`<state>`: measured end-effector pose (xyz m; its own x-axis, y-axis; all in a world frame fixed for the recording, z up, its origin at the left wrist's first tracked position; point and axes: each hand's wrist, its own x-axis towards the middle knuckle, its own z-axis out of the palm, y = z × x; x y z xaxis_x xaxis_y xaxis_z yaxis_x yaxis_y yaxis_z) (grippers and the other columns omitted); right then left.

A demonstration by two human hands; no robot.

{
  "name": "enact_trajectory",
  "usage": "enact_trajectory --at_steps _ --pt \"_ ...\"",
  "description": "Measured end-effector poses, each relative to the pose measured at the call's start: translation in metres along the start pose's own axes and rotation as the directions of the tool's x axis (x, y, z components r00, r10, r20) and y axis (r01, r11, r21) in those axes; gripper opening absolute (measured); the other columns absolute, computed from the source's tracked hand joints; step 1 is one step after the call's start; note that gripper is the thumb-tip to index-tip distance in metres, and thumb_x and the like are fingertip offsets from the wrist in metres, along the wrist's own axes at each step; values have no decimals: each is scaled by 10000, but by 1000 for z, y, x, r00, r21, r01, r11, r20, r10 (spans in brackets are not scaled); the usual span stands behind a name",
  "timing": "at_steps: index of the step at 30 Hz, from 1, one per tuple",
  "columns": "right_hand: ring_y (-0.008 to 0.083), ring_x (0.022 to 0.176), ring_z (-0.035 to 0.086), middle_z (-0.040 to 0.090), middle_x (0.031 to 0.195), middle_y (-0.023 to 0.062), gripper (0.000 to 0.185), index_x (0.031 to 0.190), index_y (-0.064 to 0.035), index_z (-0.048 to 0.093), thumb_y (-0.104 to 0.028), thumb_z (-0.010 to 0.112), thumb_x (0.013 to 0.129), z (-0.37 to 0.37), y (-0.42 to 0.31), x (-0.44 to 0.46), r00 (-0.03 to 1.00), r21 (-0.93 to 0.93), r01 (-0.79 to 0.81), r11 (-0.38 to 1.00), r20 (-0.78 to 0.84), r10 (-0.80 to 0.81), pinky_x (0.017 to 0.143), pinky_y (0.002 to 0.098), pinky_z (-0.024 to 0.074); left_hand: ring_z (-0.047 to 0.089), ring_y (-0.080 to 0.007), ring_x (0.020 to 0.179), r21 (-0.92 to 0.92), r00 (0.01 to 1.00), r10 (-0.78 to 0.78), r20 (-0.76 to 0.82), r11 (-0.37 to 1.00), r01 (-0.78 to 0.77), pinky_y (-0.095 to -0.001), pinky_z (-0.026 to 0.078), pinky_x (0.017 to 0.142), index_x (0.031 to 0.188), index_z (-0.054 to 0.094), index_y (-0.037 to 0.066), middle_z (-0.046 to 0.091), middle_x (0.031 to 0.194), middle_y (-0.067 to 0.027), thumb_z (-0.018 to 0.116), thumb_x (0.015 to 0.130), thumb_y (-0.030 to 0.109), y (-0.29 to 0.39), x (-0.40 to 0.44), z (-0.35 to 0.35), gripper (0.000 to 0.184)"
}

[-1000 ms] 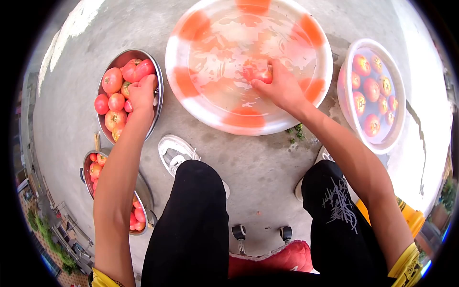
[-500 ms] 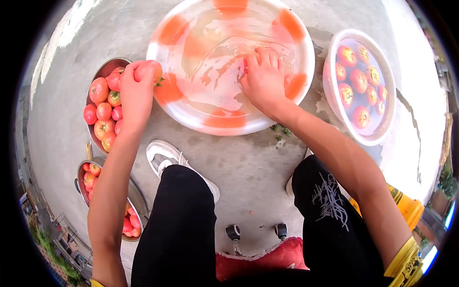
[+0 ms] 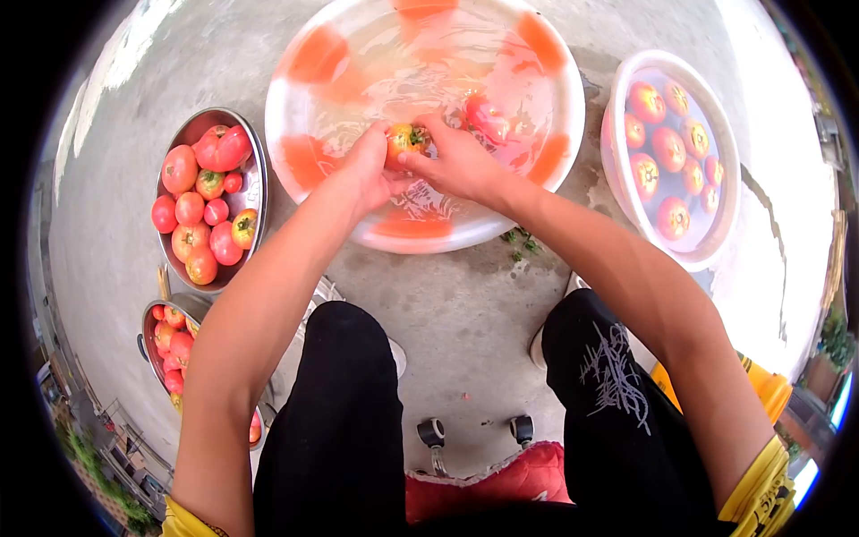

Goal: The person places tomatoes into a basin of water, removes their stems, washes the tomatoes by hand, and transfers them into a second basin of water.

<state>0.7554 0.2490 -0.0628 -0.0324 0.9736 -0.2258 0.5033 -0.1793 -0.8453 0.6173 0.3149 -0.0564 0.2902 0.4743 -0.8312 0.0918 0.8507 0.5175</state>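
Observation:
A tomato (image 3: 405,143) with a green, leafy stem end sits between my two hands, above the water in a large white and orange basin (image 3: 429,240). My left hand (image 3: 367,168) is curled around its left side. My right hand (image 3: 458,161) closes on it from the right, thumb and fingers at the stem end; the exact fingertip contact is partly hidden. Farther back and to the right, a red tomato (image 3: 486,116) lies in the basin's water.
Left of the basin stands a metal bowl (image 3: 262,192) of tomatoes, and nearer me a pot (image 3: 148,313) holds more. A white tub (image 3: 613,148) with tomatoes in water is at right. Green stem scraps (image 3: 521,240) lie by the basin. A red cushioned seat (image 3: 501,479) is below.
My left hand has brought a tomato from over the metal bowl to the basin. My right hand has left the tomato in the water and come left to meet it.

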Motion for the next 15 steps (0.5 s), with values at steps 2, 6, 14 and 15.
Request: enact_trajectory --at_steps 2,6,14,15 --pt "325 1058 633 639 1135 231 524 1262 -17 507 -343 668 883 -2 8 4 995 6 -94 996 45 94 893 383 500 624 -240 764 47 997 -76 -7 996 76 -396 552 757 1049 558 107 625 862 -75 309 982 370 -1 3 2 368" --pt "305 967 657 665 1048 216 550 1233 4 542 -381 680 865 -1 18 9 993 236 -112 965 51 103 847 374 515 643 -250 861 56 982 -174 77 984 170 -419 562 767 1110 553 101 628 920 -98 280 996 401 -5 18 -5 421" --pt "308 996 649 655 1070 238 556 1195 -7 587 -476 537 901 -5 25 21 947 34 -318 948 54 316 856 380 504 646 -211 829 5 997 -62 41 998 62 -259 528 598 1099 546 86 622 938 -96 366 1001 499 -6 -5 13 461" --pt "324 986 649 657 1057 242 545 1179 6 590 -461 520 907 -2 32 24 956 152 -290 945 85 280 846 391 504 633 -193 765 61 998 -14 58 998 11 -246 495 553 1086 544 83 620 916 -90 406 992 504 -6 -6 12 452"
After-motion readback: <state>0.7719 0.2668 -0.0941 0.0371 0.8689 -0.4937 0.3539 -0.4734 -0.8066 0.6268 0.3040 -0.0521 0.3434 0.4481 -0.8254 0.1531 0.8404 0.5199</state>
